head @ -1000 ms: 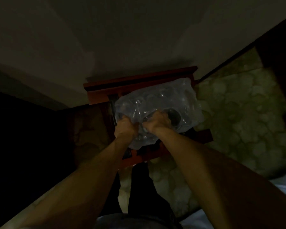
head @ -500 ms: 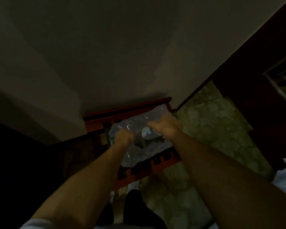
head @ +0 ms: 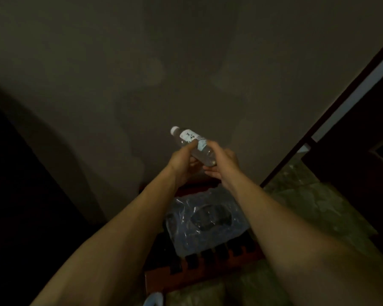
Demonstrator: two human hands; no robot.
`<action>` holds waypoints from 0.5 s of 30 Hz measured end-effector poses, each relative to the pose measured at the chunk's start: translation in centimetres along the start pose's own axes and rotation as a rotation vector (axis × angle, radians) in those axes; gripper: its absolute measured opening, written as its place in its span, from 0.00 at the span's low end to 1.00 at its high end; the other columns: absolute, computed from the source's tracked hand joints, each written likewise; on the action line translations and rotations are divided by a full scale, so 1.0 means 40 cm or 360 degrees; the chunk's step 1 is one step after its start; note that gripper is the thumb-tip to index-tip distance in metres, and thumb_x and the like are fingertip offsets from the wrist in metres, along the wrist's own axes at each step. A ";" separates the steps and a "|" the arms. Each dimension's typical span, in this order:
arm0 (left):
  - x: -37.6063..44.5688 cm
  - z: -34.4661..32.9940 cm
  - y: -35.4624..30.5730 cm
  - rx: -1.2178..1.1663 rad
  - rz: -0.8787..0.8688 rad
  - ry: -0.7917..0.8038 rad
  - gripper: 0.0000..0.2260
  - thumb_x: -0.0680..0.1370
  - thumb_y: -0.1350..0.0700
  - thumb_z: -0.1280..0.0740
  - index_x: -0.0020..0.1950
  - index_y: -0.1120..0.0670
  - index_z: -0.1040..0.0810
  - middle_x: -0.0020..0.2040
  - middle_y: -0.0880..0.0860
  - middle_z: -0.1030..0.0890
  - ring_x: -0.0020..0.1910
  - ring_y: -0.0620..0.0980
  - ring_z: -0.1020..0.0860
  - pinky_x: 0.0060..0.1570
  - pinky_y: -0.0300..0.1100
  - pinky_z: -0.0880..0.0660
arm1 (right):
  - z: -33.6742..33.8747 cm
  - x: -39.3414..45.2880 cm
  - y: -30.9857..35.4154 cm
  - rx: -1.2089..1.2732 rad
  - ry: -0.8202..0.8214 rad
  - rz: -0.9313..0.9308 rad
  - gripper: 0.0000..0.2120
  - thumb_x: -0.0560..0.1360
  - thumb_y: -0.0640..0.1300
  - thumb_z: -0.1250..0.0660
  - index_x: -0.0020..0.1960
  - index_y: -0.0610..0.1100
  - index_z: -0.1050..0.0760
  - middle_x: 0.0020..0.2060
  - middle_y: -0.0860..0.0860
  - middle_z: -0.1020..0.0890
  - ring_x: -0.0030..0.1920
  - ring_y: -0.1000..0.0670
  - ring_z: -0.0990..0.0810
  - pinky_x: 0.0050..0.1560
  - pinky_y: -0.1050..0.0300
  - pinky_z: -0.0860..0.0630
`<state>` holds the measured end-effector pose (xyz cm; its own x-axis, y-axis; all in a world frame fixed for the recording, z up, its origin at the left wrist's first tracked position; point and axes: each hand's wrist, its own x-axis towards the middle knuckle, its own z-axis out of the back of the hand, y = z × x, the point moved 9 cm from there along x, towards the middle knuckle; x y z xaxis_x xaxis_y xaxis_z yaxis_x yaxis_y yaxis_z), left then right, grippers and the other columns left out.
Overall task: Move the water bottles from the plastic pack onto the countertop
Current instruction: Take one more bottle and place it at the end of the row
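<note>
One water bottle (head: 194,146) is out of the plastic pack (head: 205,221) and held up in the air, tilted. The left hand (head: 182,159) grips its middle and the right hand (head: 221,163) holds its lower end. No countertop is in view, so the bottle is not yet put down. The pack lies below on a red wooden stand (head: 199,269) against a plain wall (head: 186,62), in a dim room.

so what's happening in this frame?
A person holds one water bottle up in front of the wall, tilted, cap up-left. The left hand grips its middle; the right hand holds its lower end. The plastic pack sits below on a red wooden stand, torn open on top. No countertop is visible.
</note>
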<state>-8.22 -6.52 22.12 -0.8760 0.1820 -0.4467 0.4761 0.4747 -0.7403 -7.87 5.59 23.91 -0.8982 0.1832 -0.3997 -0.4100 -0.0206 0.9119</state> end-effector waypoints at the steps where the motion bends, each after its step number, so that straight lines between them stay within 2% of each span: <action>1: -0.027 -0.001 -0.018 -0.0046 -0.0053 0.0032 0.11 0.78 0.48 0.35 0.48 0.56 0.22 0.27 0.50 0.25 0.24 0.45 0.28 0.30 0.38 0.27 | -0.021 -0.018 0.005 0.0089 0.0085 0.0029 0.27 0.61 0.64 0.28 0.51 0.45 0.22 0.39 0.46 0.13 0.34 0.49 0.15 0.32 0.58 0.21; 3: -0.084 0.010 -0.063 -0.0091 -0.0177 0.0037 0.12 0.78 0.48 0.35 0.41 0.56 0.24 0.24 0.48 0.34 0.20 0.44 0.37 0.25 0.37 0.34 | -0.062 -0.058 0.014 0.0254 0.0246 0.0066 0.28 0.61 0.63 0.28 0.54 0.45 0.22 0.38 0.47 0.14 0.32 0.50 0.16 0.34 0.56 0.21; 5: -0.150 0.030 -0.112 -0.0108 -0.0305 0.0013 0.14 0.78 0.49 0.35 0.37 0.55 0.27 0.23 0.48 0.37 0.20 0.43 0.40 0.24 0.37 0.40 | -0.103 -0.101 0.025 0.0389 0.0383 0.0081 0.26 0.65 0.59 0.28 0.56 0.44 0.22 0.36 0.47 0.14 0.30 0.50 0.17 0.34 0.56 0.21; 7: -0.218 0.052 -0.156 -0.0109 -0.0418 -0.0031 0.11 0.79 0.50 0.35 0.41 0.56 0.26 0.24 0.47 0.36 0.21 0.43 0.39 0.24 0.35 0.41 | -0.156 -0.150 0.031 0.0484 0.0546 0.0049 0.22 0.69 0.58 0.30 0.57 0.44 0.21 0.37 0.47 0.14 0.30 0.50 0.18 0.34 0.57 0.21; 9: -0.293 0.085 -0.196 -0.0109 -0.0510 -0.0135 0.10 0.77 0.52 0.33 0.50 0.59 0.23 0.27 0.49 0.28 0.22 0.42 0.31 0.23 0.34 0.34 | -0.210 -0.207 0.037 0.0580 0.0715 0.0002 0.18 0.72 0.57 0.32 0.53 0.44 0.20 0.36 0.47 0.15 0.29 0.49 0.19 0.34 0.58 0.21; 11: -0.363 0.112 -0.235 -0.0097 -0.0582 -0.0188 0.15 0.77 0.51 0.32 0.57 0.60 0.22 0.37 0.52 0.21 0.31 0.44 0.23 0.30 0.35 0.25 | -0.261 -0.266 0.046 0.0695 0.0871 -0.0048 0.17 0.74 0.57 0.35 0.49 0.44 0.20 0.33 0.46 0.16 0.29 0.49 0.20 0.33 0.58 0.21; 13: -0.430 0.136 -0.275 -0.0070 -0.0659 -0.0193 0.19 0.77 0.50 0.32 0.63 0.60 0.24 0.47 0.53 0.19 0.40 0.46 0.19 0.39 0.36 0.22 | -0.309 -0.322 0.056 0.0769 0.1011 -0.0099 0.20 0.74 0.59 0.37 0.45 0.42 0.20 0.31 0.45 0.19 0.28 0.49 0.22 0.31 0.60 0.23; 15: -0.491 0.164 -0.314 -0.0054 -0.0743 -0.0194 0.18 0.78 0.49 0.33 0.63 0.59 0.23 0.48 0.52 0.18 0.41 0.45 0.18 0.39 0.36 0.21 | -0.353 -0.369 0.069 0.0787 0.1131 -0.0126 0.23 0.73 0.61 0.38 0.42 0.41 0.20 0.29 0.46 0.21 0.26 0.50 0.24 0.30 0.61 0.25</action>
<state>3.53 -21.69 36.89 -0.9791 -0.1583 -0.1277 0.0297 0.5097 -0.8599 2.03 -11.06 30.99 -0.8238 -0.4946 -0.2769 -0.5075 0.4260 0.7490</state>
